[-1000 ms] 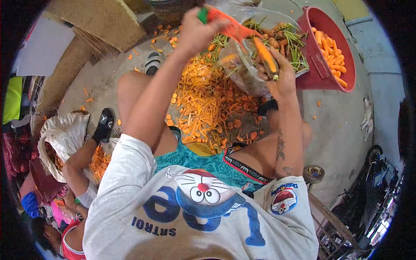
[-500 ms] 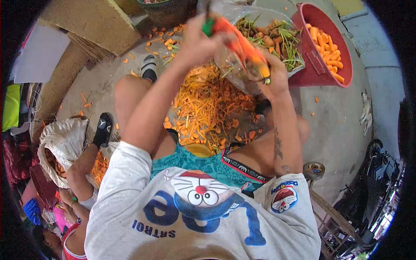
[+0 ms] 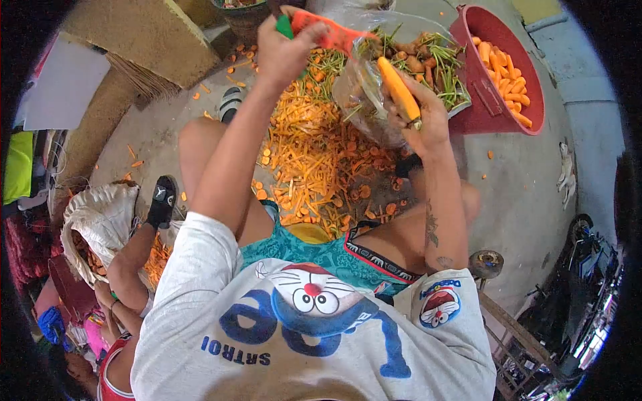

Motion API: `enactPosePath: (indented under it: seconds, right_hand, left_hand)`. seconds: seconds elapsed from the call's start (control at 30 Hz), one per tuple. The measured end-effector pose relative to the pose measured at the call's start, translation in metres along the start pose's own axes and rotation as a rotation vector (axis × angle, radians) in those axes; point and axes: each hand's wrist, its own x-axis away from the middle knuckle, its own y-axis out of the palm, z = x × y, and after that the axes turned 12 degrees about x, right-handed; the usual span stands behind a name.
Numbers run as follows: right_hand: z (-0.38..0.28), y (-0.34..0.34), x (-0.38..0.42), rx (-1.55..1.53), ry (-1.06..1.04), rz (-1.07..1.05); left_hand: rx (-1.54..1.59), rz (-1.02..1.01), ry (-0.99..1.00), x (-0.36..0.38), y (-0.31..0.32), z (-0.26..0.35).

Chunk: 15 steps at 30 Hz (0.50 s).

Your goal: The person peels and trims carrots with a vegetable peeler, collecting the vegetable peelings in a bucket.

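Note:
My left hand (image 3: 287, 53) is closed around an orange-red and green peeler (image 3: 334, 33), held up above the floor at the top middle. The peeler's far end reaches toward a clear plastic bag. My right hand (image 3: 424, 117) grips a peeled carrot (image 3: 400, 88), which is tilted with its stem end near my palm. The peeler and carrot are apart. Below my hands, a heap of carrot peelings (image 3: 314, 154) and cut ends covers the floor between my legs. Close behind the carrot lies the plastic bag (image 3: 364, 100) with unpeeled carrots (image 3: 414, 65) and green stems.
A red tub (image 3: 478, 73) holding peeled carrots (image 3: 505, 73) leans at the upper right. On the left, another person (image 3: 124, 317) sits by a white sack (image 3: 100, 220). Cardboard (image 3: 140, 33) stands at the upper left, a motorbike (image 3: 585, 267) at the right edge.
My left hand has moved left and away from the carrot with the peeler. The carrot in my right hand now shows plainly. The other person's hands at the left have shifted.

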Motion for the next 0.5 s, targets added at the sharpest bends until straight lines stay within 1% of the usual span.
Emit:
enactPosePath:
  seconds: [0.03,0.07,0.1,0.13,0.17,0.2,0.23,0.27,0.3,0.33,0.37,0.4,0.43,0.47,0.5]
  right_hand:
    - [-0.001,0.016,-0.005,0.005,-0.007,-0.002]
    - [0.002,0.048,-0.011,0.168,-0.063,0.297]
    - [0.004,0.064,-0.014,0.329,-0.115,0.598]
    - [0.005,0.06,-0.012,0.329,-0.112,0.602]
    - [0.007,0.052,-0.008,0.313,-0.126,0.465]
    - [0.01,0.043,-0.003,0.292,-0.136,0.329]
    - [0.005,0.026,-0.002,0.171,-0.066,0.143]
    - [0.004,0.019,-0.001,0.172,-0.068,0.138]
    - [0.003,0.015,-0.001,0.083,-0.044,0.093]
    - [0.001,0.014,-0.001,-0.003,-0.022,0.047]
    - [0.0,0.027,-0.005,0.003,-0.029,0.044]
    - [0.005,0.048,-0.01,0.183,-0.078,0.371]
    - [0.008,0.06,-0.013,0.363,-0.116,0.698]
    - [0.006,0.057,-0.01,0.363,-0.109,0.702]
    - [0.006,0.053,-0.004,0.382,-0.085,0.588]
  left_hand:
    - [-0.133,-0.017,0.033,0.012,0.011,0.001]
    - [-0.132,-0.023,0.032,0.027,0.026,0.009]
    - [-0.043,-0.165,0.098,0.043,0.042,0.018]
    - [0.048,-0.301,0.162,0.05,0.051,0.024]
    - [-0.005,-0.294,0.083,0.044,0.045,0.03]
    - [-0.004,-0.29,0.068,0.038,0.034,0.025]
    - [-0.074,-0.164,0.018,0.023,0.021,0.017]
    - [-0.144,-0.039,-0.023,0.005,0.008,0.011]
    - [-0.153,-0.076,0.076,-0.006,-0.009,-0.003]
    - [-0.152,-0.08,0.084,0.004,0.0,0.005]
    - [-0.067,-0.109,0.024,0.026,0.02,0.018]
    - [0.018,-0.143,-0.043,0.042,0.039,0.025]
    - [-0.014,-0.221,0.204,0.049,0.049,0.022]
    - [-0.012,-0.218,0.197,0.042,0.044,0.016]
    - [-0.1,-0.198,0.173,0.028,0.031,0.006]
